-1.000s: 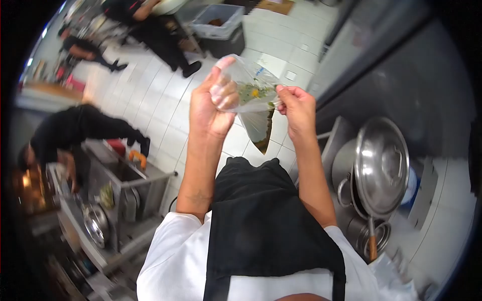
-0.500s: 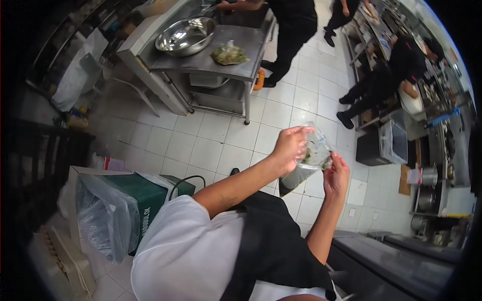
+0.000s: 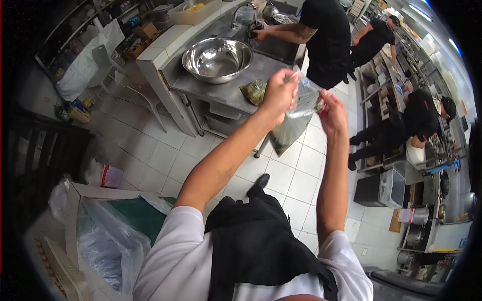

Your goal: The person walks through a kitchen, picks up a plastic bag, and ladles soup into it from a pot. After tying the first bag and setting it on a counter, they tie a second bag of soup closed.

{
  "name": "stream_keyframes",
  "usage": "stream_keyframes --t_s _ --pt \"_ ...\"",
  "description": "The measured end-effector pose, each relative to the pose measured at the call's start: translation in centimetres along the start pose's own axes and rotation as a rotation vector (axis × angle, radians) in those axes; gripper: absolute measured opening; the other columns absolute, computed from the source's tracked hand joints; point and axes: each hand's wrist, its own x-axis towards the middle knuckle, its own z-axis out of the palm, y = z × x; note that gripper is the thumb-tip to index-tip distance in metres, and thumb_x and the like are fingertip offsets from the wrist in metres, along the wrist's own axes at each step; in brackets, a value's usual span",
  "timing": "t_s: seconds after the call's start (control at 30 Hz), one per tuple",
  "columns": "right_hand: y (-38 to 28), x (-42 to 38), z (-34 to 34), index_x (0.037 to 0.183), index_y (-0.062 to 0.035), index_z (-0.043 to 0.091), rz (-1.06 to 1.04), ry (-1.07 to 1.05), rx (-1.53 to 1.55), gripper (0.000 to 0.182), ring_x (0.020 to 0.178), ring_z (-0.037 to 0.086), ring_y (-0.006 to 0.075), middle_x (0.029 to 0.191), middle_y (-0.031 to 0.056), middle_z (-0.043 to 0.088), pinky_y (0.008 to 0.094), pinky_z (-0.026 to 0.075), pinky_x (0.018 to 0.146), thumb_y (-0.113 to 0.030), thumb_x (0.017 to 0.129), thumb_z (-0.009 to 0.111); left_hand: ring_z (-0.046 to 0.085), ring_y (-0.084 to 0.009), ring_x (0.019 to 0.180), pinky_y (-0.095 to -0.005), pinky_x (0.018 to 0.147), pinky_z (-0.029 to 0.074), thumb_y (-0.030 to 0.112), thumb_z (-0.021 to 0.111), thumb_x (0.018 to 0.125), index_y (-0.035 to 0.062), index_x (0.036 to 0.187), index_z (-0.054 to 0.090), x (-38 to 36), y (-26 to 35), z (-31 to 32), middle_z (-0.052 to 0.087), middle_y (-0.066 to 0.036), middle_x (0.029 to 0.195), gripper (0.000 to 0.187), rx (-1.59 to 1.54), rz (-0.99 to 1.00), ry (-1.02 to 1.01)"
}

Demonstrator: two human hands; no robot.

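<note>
A clear plastic bag (image 3: 300, 113) with some greenish stuff at its bottom and near its top hangs between my hands. My left hand (image 3: 281, 95) is closed on the bag's top edge at one side. At the opposite side, my right hand (image 3: 332, 111) pinches the edge between thumb and fingers. Beyond my left hand, a second plastic bag (image 3: 252, 92) of leafy, yellow-green contents lies on the steel table (image 3: 201, 83); my hand and forearm cover part of it. A large shiny steel bowl (image 3: 217, 60) stands on the same table.
A person in black (image 3: 326, 40) works at the sink (image 3: 278, 47). Two more people stand along the right counter. A black bin (image 3: 371, 189) with a liner is on the right, a lined green bin (image 3: 143, 220) at lower left. A plastic chair (image 3: 145, 95) stands left of the table.
My hands have risen in view with the bag, which now hangs longer below them. The view has tilted up and the table, bowl and sink show more fully and nearer.
</note>
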Motion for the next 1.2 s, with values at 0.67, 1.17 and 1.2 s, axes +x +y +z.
stream_keyframes --t_s 0.67,1.17,1.2 --pt "6.8 35.6 2.2 0.080 -0.0024 0.067 -0.049 -0.174 -0.555 0.020 0.057 0.046 0.0054 0.066 -0.0032 0.058 0.0243 0.035 0.052 -0.017 0.092 0.073 0.038 -0.0075 0.047 -0.0247 0.040 0.029 0.009 0.054 0.100 0.0187 0.144 0.033 32.6 -2.9 -13.5 0.044 0.001 0.066 0.050 0.006 0.083 0.326" --pt "11.2 34.8 8.4 0.084 0.0025 0.068 -0.371 -0.242 -1.299 0.009 0.079 0.067 0.0430 0.080 0.0254 0.067 0.0463 0.052 0.070 -0.005 0.080 0.071 0.048 -0.0098 0.049 -0.0268 0.043 0.042 0.010 0.053 0.101 0.0032 0.139 0.047 33.4 -2.7 -20.6 0.051 0.000 0.063 0.039 0.167 -0.053 0.228" --pt "11.0 34.4 8.8 0.086 0.0027 0.068 -0.341 -0.232 -1.272 0.009 0.077 0.068 0.0414 0.080 0.0246 0.067 0.0452 0.052 0.069 -0.004 0.081 0.070 0.048 -0.0096 0.049 -0.0268 0.043 0.041 0.009 0.053 0.101 0.0037 0.140 0.046 33.8 -2.9 -21.2 0.051 0.000 0.063 0.041 0.181 -0.136 0.214"
